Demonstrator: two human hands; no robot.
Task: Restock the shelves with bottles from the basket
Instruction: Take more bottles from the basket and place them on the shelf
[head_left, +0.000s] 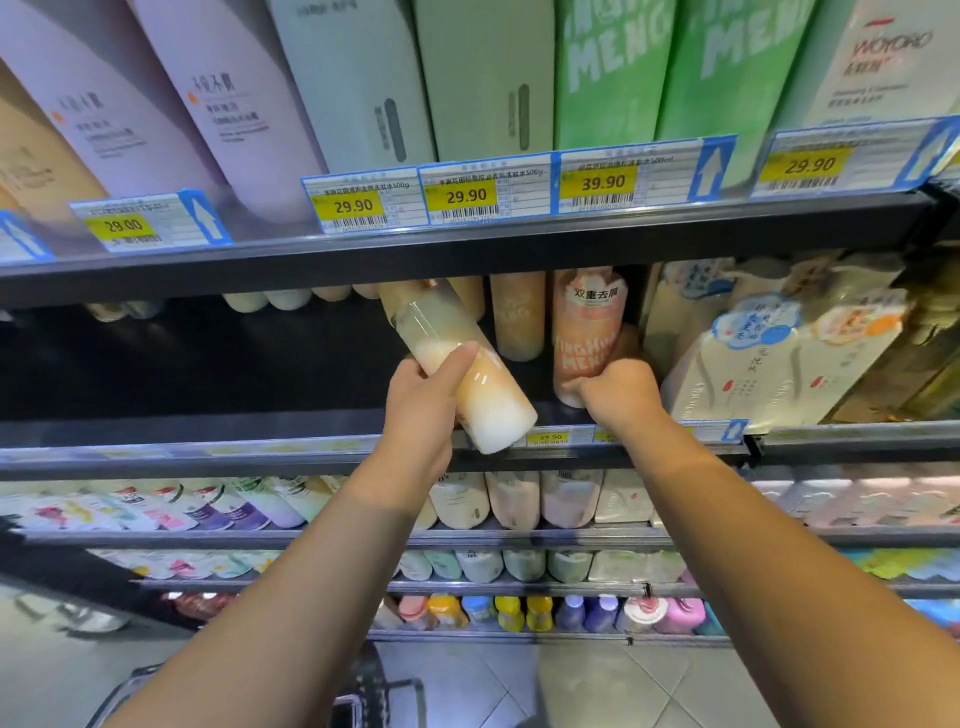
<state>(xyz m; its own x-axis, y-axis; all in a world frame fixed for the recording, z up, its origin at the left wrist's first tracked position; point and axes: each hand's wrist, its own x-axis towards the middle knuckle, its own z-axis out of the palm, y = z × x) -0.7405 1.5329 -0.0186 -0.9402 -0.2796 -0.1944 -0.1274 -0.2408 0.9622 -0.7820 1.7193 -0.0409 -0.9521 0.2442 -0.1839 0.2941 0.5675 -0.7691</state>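
My left hand (423, 400) grips a pale peach-and-cream bottle (457, 358), tilted with its top reaching under the upper shelf and its base over the front edge of the dark middle shelf (208, 421). My right hand (618, 389) curls round the base of an orange bottle (587, 332) that stands upright on that shelf. Another peach bottle (517, 317) stands between the two. The basket (374, 696) shows only as a dark handle at the bottom edge.
Large boxed packs (753, 364) stand right of the orange bottle. The left part of the middle shelf is dark, with a few bottles (260, 300) far back. Tall bottles (363, 88) fill the top shelf above price tags (467, 195). Lower shelves (519, 501) hold several bottles.
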